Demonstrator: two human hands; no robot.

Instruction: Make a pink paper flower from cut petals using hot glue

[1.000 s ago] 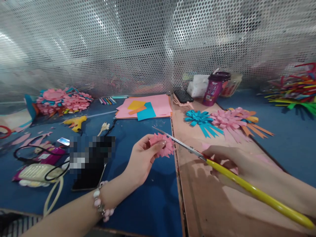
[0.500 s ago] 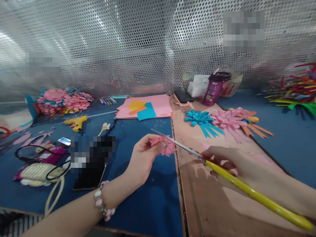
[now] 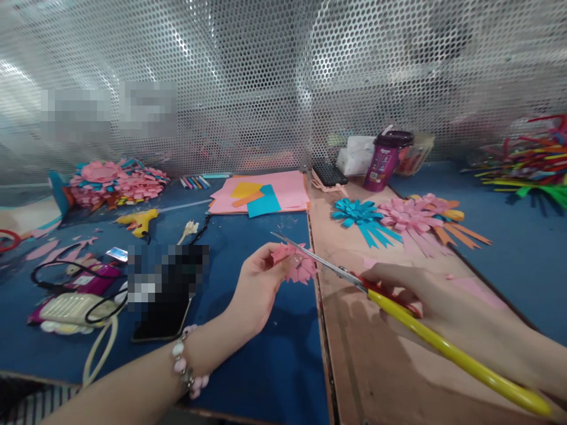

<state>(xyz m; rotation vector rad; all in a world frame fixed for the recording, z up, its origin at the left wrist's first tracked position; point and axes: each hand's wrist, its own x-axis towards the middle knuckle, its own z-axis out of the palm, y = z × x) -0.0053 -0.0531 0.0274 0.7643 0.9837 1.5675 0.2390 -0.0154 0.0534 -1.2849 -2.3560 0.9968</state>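
Observation:
My left hand [image 3: 261, 277] pinches a small pink paper flower [image 3: 302, 265] by its left side, above the blue part of the table. Scissors [image 3: 328, 264] are in my right hand [image 3: 410, 289]; their thin metal blades lie across the flower in view, tips beyond its upper left edge. Red handle parts show between my right fingers. A long yellow bar [image 3: 460, 351] runs back from the blades along the hand; I cannot tell whether it belongs to the scissors. Whether the blades touch the paper is unclear.
Pink paper sheets [image 3: 287, 186] lie behind my hands. Finished paper flowers, blue [image 3: 357, 212] and pink [image 3: 407, 215], lie to the right, near a purple cup [image 3: 383, 162]. Leftward are a yellow glue gun [image 3: 140, 221], a dark phone [image 3: 163, 313], cables and a flower pile [image 3: 117, 180].
Both hands stay nearly in place. My left thumb shows less over the flower, so more of its middle is visible. The yellow bar's rear end has shifted slightly left.

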